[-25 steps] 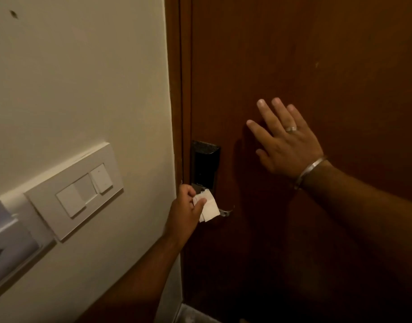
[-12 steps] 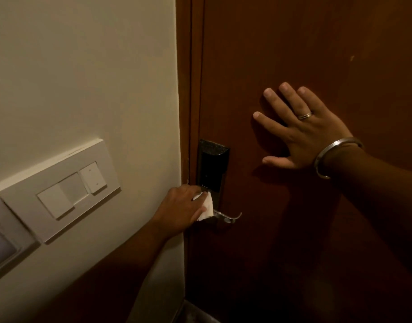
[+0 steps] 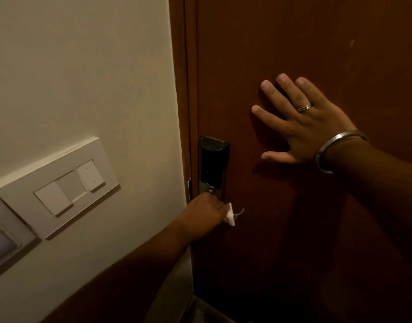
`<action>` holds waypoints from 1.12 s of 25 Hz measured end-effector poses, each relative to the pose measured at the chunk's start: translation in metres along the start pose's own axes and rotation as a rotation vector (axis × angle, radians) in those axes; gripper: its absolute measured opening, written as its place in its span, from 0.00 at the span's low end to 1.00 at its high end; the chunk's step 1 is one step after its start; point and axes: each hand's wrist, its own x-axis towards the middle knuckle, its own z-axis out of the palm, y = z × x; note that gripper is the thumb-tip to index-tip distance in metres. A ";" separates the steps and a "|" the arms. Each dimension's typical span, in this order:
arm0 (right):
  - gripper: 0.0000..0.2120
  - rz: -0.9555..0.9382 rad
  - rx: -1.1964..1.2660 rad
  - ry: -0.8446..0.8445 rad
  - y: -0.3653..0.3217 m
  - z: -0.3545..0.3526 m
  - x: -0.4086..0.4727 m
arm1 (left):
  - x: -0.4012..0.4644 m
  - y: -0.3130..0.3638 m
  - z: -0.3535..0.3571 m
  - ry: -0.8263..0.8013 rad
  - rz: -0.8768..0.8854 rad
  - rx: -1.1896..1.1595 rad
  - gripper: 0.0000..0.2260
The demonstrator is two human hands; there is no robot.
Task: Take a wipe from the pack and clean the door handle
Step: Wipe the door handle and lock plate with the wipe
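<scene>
Left hand (image 3: pixel 206 214) is clenched around the white wipe (image 3: pixel 231 216), wrapped over the door handle (image 3: pixel 239 212), whose metal tip pokes out just right of the knuckles, below the dark lock plate (image 3: pixel 213 164). Wiping looks underway; next, likely a stroke outward along the lever. Right hand (image 3: pixel 300 122), up and right, lies flat and empty against the door (image 3: pixel 317 229).

The door (image 3: pixel 317 43) under my right hand (image 3: pixel 310 127) is reddish-brown wood, smooth and matt. My bangle (image 3: pixel 335 145) and ring (image 3: pixel 305 107) are shiny metal. The lock (image 3: pixel 213 164) looks glossy black, its handle (image 3: pixel 239 212) bright metal. The wipe (image 3: pixel 231 216) is soft white paper or cloth. The switch plate (image 3: pixel 60 183) is smooth white plastic.
</scene>
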 end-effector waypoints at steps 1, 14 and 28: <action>0.49 -0.002 0.002 0.003 0.000 0.000 0.000 | 0.007 0.017 0.005 -0.005 -0.023 -0.026 0.14; 0.49 -0.006 -0.036 0.006 -0.001 0.001 0.000 | -0.013 -0.038 0.000 0.019 -0.336 -0.198 0.11; 0.48 -0.007 -0.031 0.013 -0.001 0.000 0.001 | -0.018 -0.031 0.014 -0.064 -0.139 -0.156 0.28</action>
